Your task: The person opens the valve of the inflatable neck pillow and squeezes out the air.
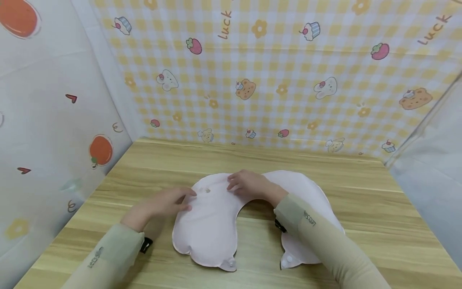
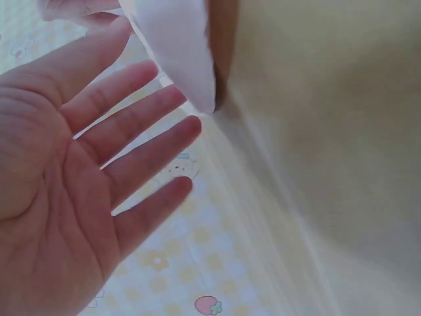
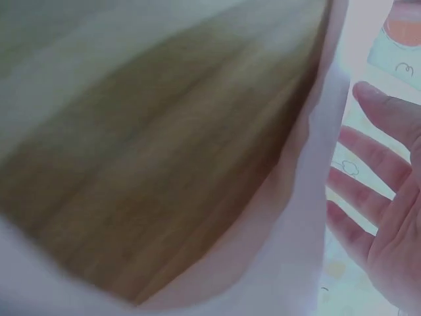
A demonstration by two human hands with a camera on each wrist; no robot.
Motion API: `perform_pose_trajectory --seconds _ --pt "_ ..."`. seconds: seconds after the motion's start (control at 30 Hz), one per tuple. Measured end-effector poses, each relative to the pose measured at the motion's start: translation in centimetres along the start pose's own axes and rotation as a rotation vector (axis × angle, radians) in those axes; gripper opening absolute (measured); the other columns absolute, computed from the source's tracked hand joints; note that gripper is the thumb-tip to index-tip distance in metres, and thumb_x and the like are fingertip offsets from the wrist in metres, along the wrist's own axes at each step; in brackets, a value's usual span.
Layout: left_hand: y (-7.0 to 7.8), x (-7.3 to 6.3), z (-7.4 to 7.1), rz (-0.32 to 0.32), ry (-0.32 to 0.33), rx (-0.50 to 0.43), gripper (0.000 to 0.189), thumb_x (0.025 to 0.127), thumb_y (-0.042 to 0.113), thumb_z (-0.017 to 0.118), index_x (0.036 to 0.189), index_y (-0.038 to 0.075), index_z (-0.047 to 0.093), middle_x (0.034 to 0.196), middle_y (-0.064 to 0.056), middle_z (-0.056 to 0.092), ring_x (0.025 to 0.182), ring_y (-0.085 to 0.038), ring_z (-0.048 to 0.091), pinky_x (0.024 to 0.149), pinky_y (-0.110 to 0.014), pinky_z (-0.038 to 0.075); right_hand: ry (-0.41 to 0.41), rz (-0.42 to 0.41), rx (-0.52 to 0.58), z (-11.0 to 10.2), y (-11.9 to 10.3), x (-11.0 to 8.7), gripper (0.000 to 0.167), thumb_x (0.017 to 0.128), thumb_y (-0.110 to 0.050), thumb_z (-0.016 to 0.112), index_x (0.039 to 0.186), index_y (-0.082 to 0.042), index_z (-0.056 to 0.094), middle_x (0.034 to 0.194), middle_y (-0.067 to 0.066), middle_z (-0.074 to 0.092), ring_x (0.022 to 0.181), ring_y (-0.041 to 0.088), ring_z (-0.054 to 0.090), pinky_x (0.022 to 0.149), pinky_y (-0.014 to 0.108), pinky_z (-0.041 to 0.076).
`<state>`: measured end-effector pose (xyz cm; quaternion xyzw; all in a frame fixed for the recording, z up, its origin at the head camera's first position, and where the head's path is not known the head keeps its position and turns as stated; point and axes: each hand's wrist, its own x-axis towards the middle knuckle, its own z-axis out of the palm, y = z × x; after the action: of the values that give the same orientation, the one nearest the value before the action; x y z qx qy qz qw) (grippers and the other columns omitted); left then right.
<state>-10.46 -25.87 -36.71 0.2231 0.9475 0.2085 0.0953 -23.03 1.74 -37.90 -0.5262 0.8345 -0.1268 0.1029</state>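
Pink neck pillow [image 1: 213, 224] lies flat mid-table [image 1: 361, 208]. Left hand [image 1: 164, 203] and right hand [image 1: 249, 184] rest open-fingered, apart, near its valve [image 1: 207, 190]. Press evenly toward valve (palms flat), pref. w/o bunching.

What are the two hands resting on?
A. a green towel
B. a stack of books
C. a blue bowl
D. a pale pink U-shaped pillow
D: in the head view the left hand and the right hand both lie with straight fingers on the pale pink U-shaped pillow, which sits flat on the wooden table.
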Motion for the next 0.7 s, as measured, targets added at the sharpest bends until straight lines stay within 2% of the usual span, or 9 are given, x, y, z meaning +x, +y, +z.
perform_pose_trajectory --seconds 0.1,0.27,0.37,0.5,0.6,0.7 --pt "0.0 1.3 -0.7 -0.032 0.037 0.008 0.035 0.096 0.013 0.063 0.127 -0.003 0.062 0.127 -0.017 0.066 0.119 -0.034 0.062 0.101 -0.052 0.050 0.021 0.017 0.020 -0.4 -0.2 0.6 0.020 0.091 -0.008 0.070 0.110 -0.011 0.076 0.133 0.013 0.065 0.125 0.029 0.060 0.109 0.041 0.047" --pt "0.3 3.7 -1.2 -0.019 0.064 0.006 0.033 0.098 0.016 0.061 0.128 0.001 0.063 0.131 -0.014 0.065 0.125 -0.033 0.059 0.106 -0.052 0.047 0.032 0.060 0.036 -0.3 0.0 1.4 0.012 0.090 -0.010 0.071 0.100 -0.012 0.079 0.132 0.012 0.065 0.123 0.030 0.060 0.109 0.042 0.046" --pt "0.3 5.1 -1.0 0.022 0.035 0.002 0.032 0.097 0.015 0.063 0.126 0.003 0.065 0.131 -0.013 0.065 0.126 -0.032 0.058 0.107 -0.050 0.046 0.021 0.078 0.038 0.0 0.2 1.6 0.011 0.090 -0.011 0.073 0.099 -0.013 0.079 0.132 0.011 0.065 0.122 0.030 0.059 0.108 0.043 0.046" --pt "0.1 6.5 -0.6 0.075 0.000 -0.002 0.032 0.093 0.013 0.069 0.123 0.002 0.066 0.130 -0.013 0.066 0.125 -0.031 0.059 0.106 -0.048 0.047 -0.023 0.111 0.043 0.5 0.3 1.9 0.016 0.089 -0.013 0.074 0.105 -0.014 0.078 0.135 0.009 0.062 0.122 0.030 0.057 0.107 0.043 0.046" --pt "0.1 7.1 -0.3 0.082 -0.026 -0.001 0.034 0.090 0.015 0.073 0.121 0.002 0.067 0.127 -0.013 0.067 0.121 -0.030 0.061 0.104 -0.048 0.049 -0.041 0.125 0.043 0.9 0.4 1.8 0.020 0.089 -0.014 0.074 0.109 -0.015 0.076 0.138 0.009 0.060 0.124 0.031 0.055 0.108 0.044 0.045" --pt "0.2 7.4 -0.2 0.058 -0.057 -0.007 0.037 0.087 0.017 0.076 0.120 0.002 0.069 0.125 -0.013 0.069 0.117 -0.029 0.064 0.102 -0.046 0.051 -0.046 0.126 0.045 1.0 0.5 1.8 0.023 0.089 -0.014 0.074 0.112 -0.014 0.075 0.139 0.010 0.059 0.127 0.031 0.054 0.111 0.044 0.043"
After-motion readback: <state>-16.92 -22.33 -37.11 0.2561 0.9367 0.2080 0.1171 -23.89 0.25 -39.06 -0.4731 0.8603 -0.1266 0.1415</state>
